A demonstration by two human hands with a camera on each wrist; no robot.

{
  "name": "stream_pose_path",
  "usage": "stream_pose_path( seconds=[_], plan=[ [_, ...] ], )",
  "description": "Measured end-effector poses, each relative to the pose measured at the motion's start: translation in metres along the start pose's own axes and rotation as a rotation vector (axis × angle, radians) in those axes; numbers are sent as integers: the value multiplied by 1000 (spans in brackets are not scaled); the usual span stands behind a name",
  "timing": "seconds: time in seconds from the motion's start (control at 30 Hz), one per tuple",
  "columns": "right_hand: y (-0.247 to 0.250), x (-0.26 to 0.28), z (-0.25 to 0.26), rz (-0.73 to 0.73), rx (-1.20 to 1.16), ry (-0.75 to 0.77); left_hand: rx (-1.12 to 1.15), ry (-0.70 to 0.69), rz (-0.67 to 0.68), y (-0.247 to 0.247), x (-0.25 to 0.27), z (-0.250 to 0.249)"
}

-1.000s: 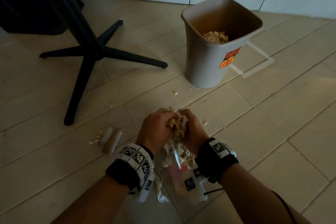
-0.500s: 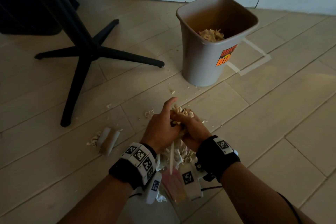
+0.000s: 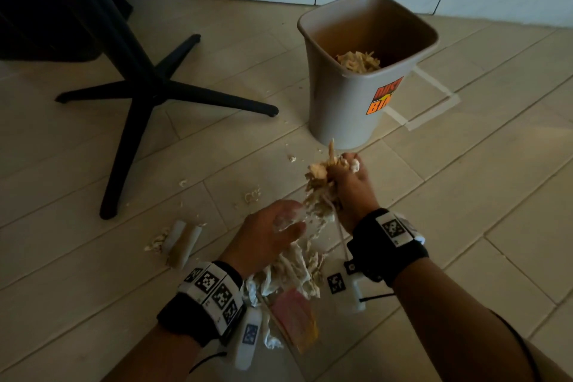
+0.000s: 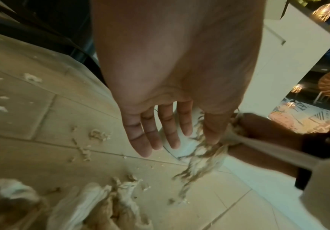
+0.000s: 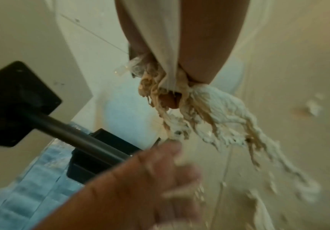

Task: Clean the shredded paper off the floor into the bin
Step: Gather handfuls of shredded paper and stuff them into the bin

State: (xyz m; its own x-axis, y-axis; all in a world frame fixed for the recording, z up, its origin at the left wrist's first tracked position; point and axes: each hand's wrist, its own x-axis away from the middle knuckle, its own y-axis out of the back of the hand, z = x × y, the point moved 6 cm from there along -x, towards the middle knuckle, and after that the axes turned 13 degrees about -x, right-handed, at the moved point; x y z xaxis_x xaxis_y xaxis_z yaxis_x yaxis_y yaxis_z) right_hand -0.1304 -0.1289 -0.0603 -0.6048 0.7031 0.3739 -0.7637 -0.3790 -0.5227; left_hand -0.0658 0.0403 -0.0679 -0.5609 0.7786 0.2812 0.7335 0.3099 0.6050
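My right hand [image 3: 344, 175] grips a bunch of shredded paper [image 3: 319, 186], lifted off the floor just in front of the grey bin [image 3: 344, 108]. Strands hang down from the fist [image 5: 209, 112]. My left hand [image 3: 273, 226] is lower and nearer, fingers straight [image 4: 160, 133], touching the trailing shreds and holding nothing. The bin has shredded paper inside [image 3: 359, 60] and an orange sticker on its side. A pile of shreds and crumpled paper [image 3: 288, 273] lies on the floor between my wrists.
A black table base [image 3: 148, 93] with spread legs stands at the left. Two paper rolls [image 3: 183, 242] lie on the tiles left of my hands, with small scraps [image 3: 251, 195] scattered around. White tape marks [image 3: 434, 102] lie right of the bin. A wall runs behind.
My right hand has lifted the bunch of shreds forward toward the bin. My left hand has let go of it and opened, staying lower behind.
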Motion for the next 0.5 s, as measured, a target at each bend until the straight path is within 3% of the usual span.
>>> stream_pose_path(
  seconds=[0.13, 0.33, 0.5],
  plan=[
    [-35, -2, 57, 134, 125, 179, -19, 59, -15, 0, 1, 14],
    [-95, -13, 148, 293, 43, 380, -95, 108, -6, 0, -5, 24],
    [-127, -47, 204, 252, -14, 486, -101, 137, 15, 1, -14, 19]
  ],
)
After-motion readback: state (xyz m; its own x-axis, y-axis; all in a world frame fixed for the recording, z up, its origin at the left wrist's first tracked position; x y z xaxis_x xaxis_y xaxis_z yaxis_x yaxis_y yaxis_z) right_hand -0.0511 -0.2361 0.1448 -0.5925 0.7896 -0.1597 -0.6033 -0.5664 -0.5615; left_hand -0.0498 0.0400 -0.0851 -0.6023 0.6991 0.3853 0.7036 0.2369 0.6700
